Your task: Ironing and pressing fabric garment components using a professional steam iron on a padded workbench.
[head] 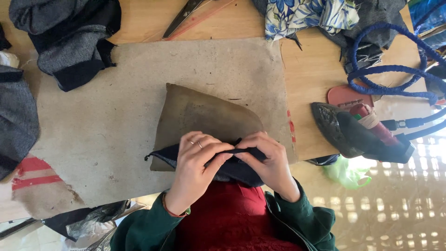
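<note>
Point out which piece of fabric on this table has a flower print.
The crumpled cloth at the top edge of the table, white with blue flowers. The other pieces are plain: grey and dark fabric at the upper left, and the navy piece both hands hold.

We are losing most of the dark fabric piece (241, 169) beneath our left hand (197, 167) and right hand (269, 162), while the scissors (183, 16) at twelve o'clock are running off the top edge.
</note>
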